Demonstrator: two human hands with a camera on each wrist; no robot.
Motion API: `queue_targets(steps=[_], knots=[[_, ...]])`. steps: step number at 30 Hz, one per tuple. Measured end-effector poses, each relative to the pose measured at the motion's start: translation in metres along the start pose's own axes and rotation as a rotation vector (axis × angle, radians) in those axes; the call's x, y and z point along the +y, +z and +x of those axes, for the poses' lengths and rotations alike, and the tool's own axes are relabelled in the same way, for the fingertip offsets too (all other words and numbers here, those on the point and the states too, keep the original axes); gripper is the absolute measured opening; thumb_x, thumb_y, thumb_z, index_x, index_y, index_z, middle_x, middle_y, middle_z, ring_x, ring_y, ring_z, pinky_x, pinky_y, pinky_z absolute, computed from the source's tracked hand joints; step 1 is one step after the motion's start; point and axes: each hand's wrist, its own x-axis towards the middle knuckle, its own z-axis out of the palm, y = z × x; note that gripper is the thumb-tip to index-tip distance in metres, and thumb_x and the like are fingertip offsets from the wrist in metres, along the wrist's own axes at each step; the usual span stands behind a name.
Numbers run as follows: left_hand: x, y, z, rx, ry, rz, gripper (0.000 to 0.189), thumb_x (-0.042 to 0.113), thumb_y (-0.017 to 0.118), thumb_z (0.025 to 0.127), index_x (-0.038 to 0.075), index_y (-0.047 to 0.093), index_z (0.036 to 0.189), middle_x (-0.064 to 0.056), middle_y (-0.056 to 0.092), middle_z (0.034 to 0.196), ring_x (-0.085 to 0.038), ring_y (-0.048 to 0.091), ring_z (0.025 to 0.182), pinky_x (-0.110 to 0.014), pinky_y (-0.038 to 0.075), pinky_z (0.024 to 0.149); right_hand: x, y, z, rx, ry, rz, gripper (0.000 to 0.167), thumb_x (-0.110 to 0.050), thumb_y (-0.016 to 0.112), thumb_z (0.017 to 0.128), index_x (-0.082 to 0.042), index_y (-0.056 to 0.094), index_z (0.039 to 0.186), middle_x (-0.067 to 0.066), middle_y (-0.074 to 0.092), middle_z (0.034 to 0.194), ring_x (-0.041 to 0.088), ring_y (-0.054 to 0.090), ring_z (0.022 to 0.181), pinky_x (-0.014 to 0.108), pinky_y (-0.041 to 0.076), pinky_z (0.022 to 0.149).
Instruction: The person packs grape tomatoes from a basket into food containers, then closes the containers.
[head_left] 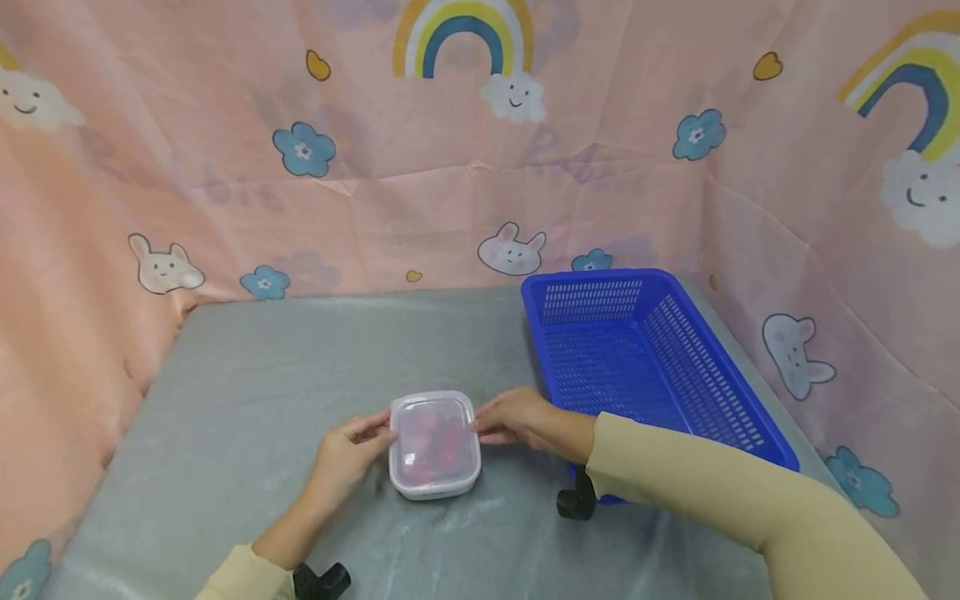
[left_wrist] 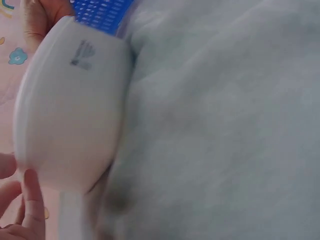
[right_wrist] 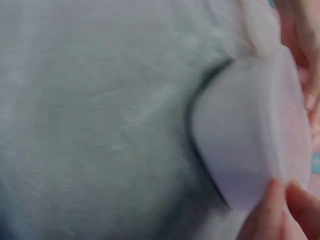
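Observation:
A small white food container (head_left: 437, 492) stands on the grey cloth with its translucent lid (head_left: 435, 442) on; red pieces show dimly through the lid. At its left edge my left hand (head_left: 347, 454) pinches the rim between thumb and fingers. My right hand (head_left: 517, 417) grips the opposite edge, thumb near the lid and fingers below. The left wrist view shows the white container wall (left_wrist: 75, 110) with a small printed mark, and left fingers (left_wrist: 33, 200) at the rim. In the right wrist view, right fingertips (right_wrist: 272, 200) pinch the lid's edge.
A blue plastic basket (head_left: 615, 350) with slotted walls stands to the right, partly behind my right forearm. Grey cloth (head_left: 300, 358) covers the table. Pink printed curtains (head_left: 450, 192) enclose the back and sides.

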Motion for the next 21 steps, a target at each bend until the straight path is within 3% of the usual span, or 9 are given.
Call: queue_targets(steps=[6,12,16,21], knots=[[0.011,-0.007,0.015,-0.013,-0.058,0.045,0.036,0.025,0.074,0.090,0.002,0.072,0.117,-0.011,0.075,0.105,-0.003,0.064,0.083,-0.022,0.051,0.073,-0.014,0.001,0.013,0.000,0.044,0.044,0.013,-0.002,0.070,0.090,0.007,0.069,0.099,0.005,0.066,0.068,0.010,0.066,0.059,0.027,0.061,0.070],[0.016,-0.003,0.035,-0.028,-0.108,0.021,0.028,0.022,0.075,0.088,0.000,0.074,0.105,0.002,0.072,0.085,-0.006,0.060,0.077,-0.024,0.049,0.074,-0.017,0.002,0.019,0.034,0.045,0.022,0.024,-0.006,0.072,0.089,0.007,0.070,0.108,0.006,0.066,0.066,0.010,0.065,0.056,0.029,0.061,0.069],[0.016,-0.001,0.040,-0.024,-0.129,0.026,0.024,0.021,0.074,0.088,0.000,0.074,0.100,0.002,0.071,0.085,-0.008,0.059,0.077,-0.025,0.049,0.073,-0.018,0.005,0.023,0.067,0.033,-0.020,0.022,-0.006,0.075,0.087,0.007,0.072,0.105,0.006,0.066,0.066,0.009,0.065,0.055,0.027,0.061,0.066],[0.015,0.001,0.037,-0.026,-0.113,0.007,0.028,0.020,0.073,0.089,-0.002,0.072,0.106,-0.006,0.073,0.096,-0.006,0.061,0.081,-0.026,0.053,0.077,-0.016,0.006,0.020,0.076,-0.009,-0.035,0.018,-0.003,0.074,0.086,0.008,0.070,0.100,0.005,0.066,0.065,0.009,0.065,0.055,0.027,0.061,0.064]])
